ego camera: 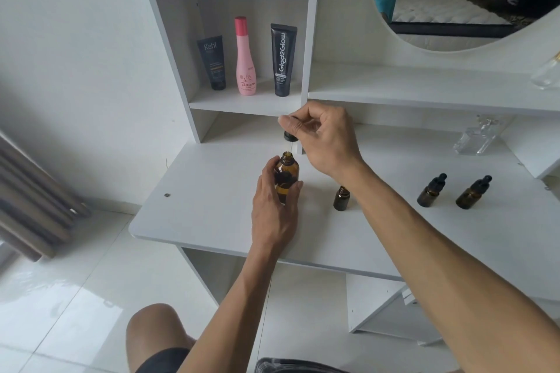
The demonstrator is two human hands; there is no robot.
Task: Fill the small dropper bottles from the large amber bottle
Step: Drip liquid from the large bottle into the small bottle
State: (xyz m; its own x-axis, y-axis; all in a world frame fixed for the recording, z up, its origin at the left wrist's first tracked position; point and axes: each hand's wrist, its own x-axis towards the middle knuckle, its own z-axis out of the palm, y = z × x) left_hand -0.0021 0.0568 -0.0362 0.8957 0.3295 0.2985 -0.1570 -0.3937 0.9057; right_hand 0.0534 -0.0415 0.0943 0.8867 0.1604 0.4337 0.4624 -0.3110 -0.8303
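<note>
Dropper poised over the large amber glass bottle on the white dressing table.

The left hand wraps its body; the right hand pinches the black dropper cap. Glass looks smooth and breakable, so hold low. The open small amber bottle waits nearby; liquid levels are unreadable.

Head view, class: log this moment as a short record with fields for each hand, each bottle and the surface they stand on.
left hand: left hand holds the large amber bottle, upright and uncapped
right hand: right hand pinches the dropper cap, its pipette tip at the bottle's mouth
open small bottle: open small bottle, no cap, stands right of the large one
capped small bottles: two, near capped bottle and far capped bottle, further right
surface: white desk
shelf behind: three cosmetic containers
</note>
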